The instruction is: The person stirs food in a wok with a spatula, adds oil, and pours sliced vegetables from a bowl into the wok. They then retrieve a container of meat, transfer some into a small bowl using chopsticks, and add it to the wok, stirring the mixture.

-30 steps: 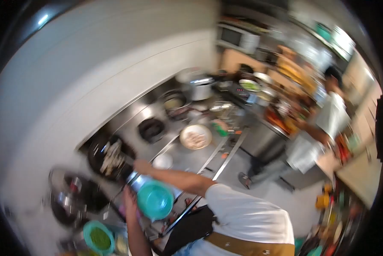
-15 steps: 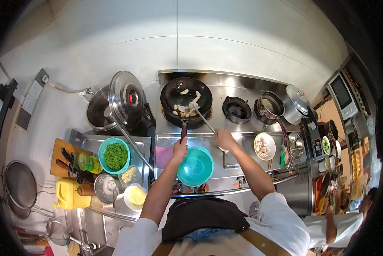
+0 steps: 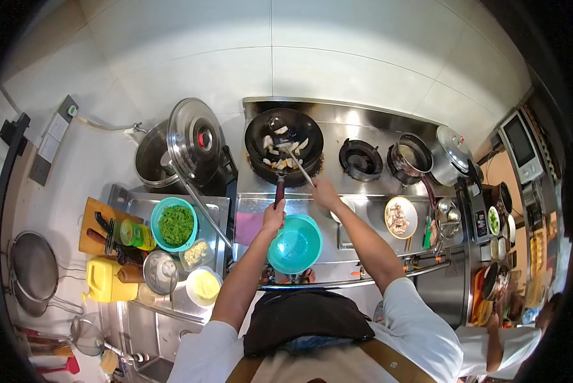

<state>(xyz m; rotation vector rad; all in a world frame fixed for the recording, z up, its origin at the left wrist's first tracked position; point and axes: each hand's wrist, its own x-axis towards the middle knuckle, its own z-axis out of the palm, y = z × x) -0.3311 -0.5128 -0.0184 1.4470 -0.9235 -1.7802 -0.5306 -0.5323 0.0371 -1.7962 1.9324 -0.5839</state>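
A black wok (image 3: 261,131) sits on the left burner with pale sliced pieces of food (image 3: 293,163) spread over its bottom. My left hand (image 3: 274,217) is wrapped round the wok's dark handle (image 3: 280,189). In my right hand (image 3: 325,194) is the shaft of a metal spatula (image 3: 304,170), its blade among the food in the wok. Just below the wok handle, beside my left hand, a turquoise basin (image 3: 295,244) rests at the front of the counter. Left of that hand lies a pink cloth (image 3: 248,227).
A bare burner (image 3: 360,159), a saucepan (image 3: 413,152) and a pressure cooker (image 3: 451,147) line the right. A bowl of sliced food (image 3: 401,217) stands nearer. To the left are a lidded stockpot (image 3: 152,156), a basin of chopped greens (image 3: 176,223) and a yellow jug (image 3: 111,279). Another person's sleeve (image 3: 510,351) shows lower right.
The spatula blade has moved up and left within the wok, and my right hand has shifted with it. The food is more spread out. My left hand keeps its grip.
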